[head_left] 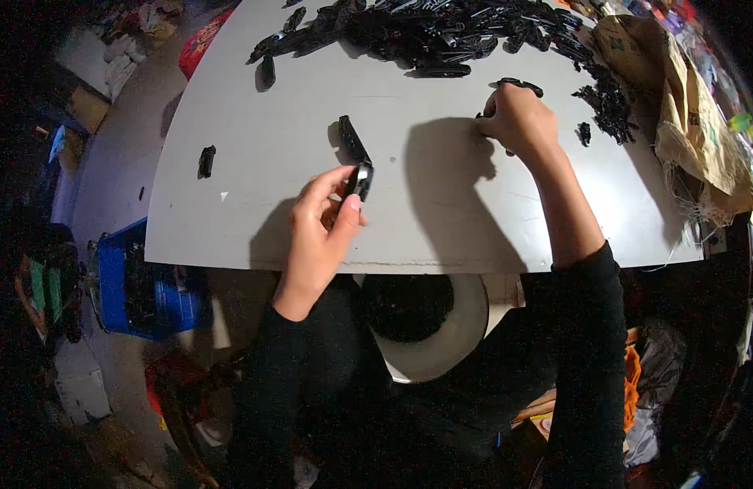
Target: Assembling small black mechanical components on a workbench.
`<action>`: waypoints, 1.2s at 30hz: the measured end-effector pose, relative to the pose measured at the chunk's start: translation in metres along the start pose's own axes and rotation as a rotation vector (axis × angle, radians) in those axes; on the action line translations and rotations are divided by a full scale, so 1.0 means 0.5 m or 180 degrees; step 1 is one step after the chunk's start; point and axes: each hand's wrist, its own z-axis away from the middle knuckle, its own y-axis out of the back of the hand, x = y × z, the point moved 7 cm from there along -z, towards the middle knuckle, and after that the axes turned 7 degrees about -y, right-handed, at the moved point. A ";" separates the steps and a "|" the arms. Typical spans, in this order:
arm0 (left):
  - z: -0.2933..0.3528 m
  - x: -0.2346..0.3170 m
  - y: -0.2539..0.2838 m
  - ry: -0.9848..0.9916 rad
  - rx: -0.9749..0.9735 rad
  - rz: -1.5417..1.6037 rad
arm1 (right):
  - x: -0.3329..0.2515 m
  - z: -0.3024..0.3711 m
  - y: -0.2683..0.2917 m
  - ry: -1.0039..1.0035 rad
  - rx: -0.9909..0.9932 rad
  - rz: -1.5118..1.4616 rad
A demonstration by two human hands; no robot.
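One glossy, elongated black piece (362, 181) sits in the left hand (317, 222).

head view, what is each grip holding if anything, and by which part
The left grip holds a glossy black piece by its near end. Whether the right grip holds the dark piece beyond it cannot be told; the contact is hidden.

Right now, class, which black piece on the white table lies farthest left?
The small black piece lying alone, left of the left hand; the other black pieces on the white table, including the far heap, lie farther right.
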 end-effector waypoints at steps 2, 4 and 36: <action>0.008 0.012 -0.008 0.0165 -0.0096 0.0291 | -0.015 0.020 0.011 0.0121 0.0051 0.0032; 0.013 0.015 -0.031 0.0351 -0.0320 0.0551 | -0.018 0.051 0.042 0.0307 0.0452 -0.0090; 0.056 0.036 -0.086 0.0187 -0.0397 0.0685 | -0.133 0.317 -0.066 0.0037 -0.2229 -0.5152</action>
